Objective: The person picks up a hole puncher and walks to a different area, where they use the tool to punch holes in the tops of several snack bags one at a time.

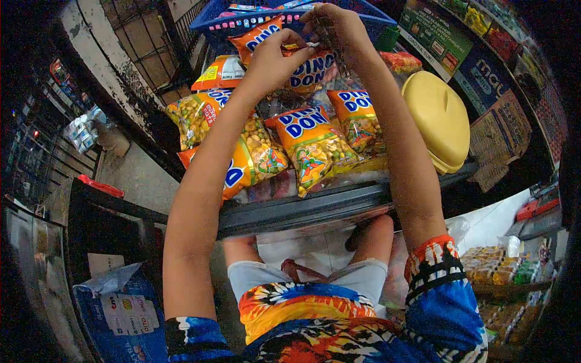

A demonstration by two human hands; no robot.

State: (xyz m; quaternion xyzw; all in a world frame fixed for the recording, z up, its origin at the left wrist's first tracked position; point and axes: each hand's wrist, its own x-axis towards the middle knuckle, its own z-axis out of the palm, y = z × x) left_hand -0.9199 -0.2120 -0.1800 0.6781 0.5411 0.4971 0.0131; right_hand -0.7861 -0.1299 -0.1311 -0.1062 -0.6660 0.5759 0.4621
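My left hand (275, 60) is closed in a pinch, thumb and forefinger together on a small white twisted piece (312, 44). Beside it, my right hand (340, 30) curls its fingers at crinkled clear plastic (331, 41); its fingertips are partly hidden. Both hands are above a Ding Dong snack pack (310, 74). Another orange pack (257, 40) stands behind my left hand. Nearer me lie more Ding Dong mixed nut packs, one in the middle (311, 145), one at the right (357, 118) and one under my left forearm (263, 154).
A blue plastic basket (212, 23) holding packets stands at the back. To the right sits a yellow lidded container (436, 121). The counter's dark front edge (315, 206) runs before my lap. Posters (436, 36) line the right side, and stocked shelves (502, 266) are lower right.
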